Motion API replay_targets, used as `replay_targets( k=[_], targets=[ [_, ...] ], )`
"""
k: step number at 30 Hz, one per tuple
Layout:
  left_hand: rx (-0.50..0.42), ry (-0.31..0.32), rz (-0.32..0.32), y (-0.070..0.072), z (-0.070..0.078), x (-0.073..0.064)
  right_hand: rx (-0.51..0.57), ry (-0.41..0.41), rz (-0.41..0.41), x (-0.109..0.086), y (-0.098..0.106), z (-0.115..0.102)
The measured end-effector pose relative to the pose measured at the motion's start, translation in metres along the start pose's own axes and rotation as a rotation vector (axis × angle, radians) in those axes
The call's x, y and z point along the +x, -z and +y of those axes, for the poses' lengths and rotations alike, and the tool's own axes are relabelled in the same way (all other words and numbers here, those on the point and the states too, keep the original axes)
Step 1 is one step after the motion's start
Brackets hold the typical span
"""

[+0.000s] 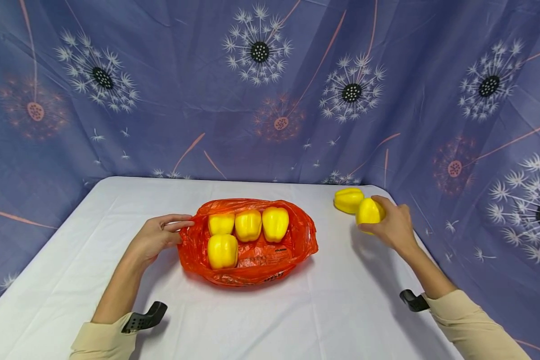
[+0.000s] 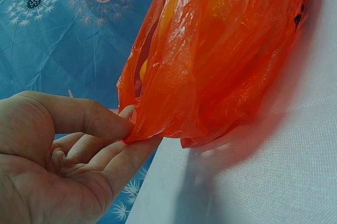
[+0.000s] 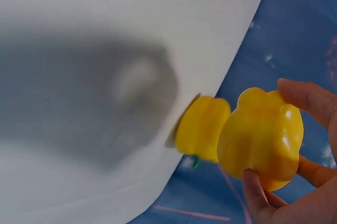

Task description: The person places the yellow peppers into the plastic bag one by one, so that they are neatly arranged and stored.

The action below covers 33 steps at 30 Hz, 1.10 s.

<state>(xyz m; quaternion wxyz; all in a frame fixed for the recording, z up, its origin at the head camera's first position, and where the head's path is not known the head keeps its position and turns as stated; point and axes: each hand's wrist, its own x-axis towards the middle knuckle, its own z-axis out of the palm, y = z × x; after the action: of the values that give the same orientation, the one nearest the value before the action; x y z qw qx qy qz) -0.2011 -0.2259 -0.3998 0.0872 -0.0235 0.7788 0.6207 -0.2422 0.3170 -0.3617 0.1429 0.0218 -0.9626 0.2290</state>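
Observation:
A red plastic bag [image 1: 247, 277] lies spread open on the white table, with several yellow bell peppers [image 1: 248, 225] inside it. At the bag's left edge, my left hand [image 1: 155, 237] pinches the thin plastic between thumb and fingers, clearly seen in the left wrist view. Over the far right of the table, my right hand [image 1: 393, 225] grips a single yellow bell pepper [image 3: 260, 140] by its sides. Just behind it, another yellow bell pepper [image 1: 347, 200] lies on its side near the back right corner, its green stem showing in the right wrist view.
A white cloth covers the table [image 1: 315, 320]. A blue curtain [image 1: 184, 90] with dandelion prints hangs along the back and both sides. Black wrist mounts [image 1: 145, 318] sit at both sleeves.

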Motion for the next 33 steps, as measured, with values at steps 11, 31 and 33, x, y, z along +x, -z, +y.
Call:
replay_targets(
  k=[11, 31, 33],
  targets=[
    [-0.016, 0.004, -0.007, 0.0, 0.0, 0.0, 0.035, 0.082, -0.009, -0.001, -0.002, -0.047],
    [-0.013, -0.021, -0.016, 0.0, 0.0, 0.001, 0.098, 0.144, -0.087, -0.004, -0.006, -0.11],
    [-0.015, -0.022, -0.016, 0.0, 0.0, 0.001, 0.106, 0.152, -0.089, -0.005, -0.007, -0.114]
  ],
)
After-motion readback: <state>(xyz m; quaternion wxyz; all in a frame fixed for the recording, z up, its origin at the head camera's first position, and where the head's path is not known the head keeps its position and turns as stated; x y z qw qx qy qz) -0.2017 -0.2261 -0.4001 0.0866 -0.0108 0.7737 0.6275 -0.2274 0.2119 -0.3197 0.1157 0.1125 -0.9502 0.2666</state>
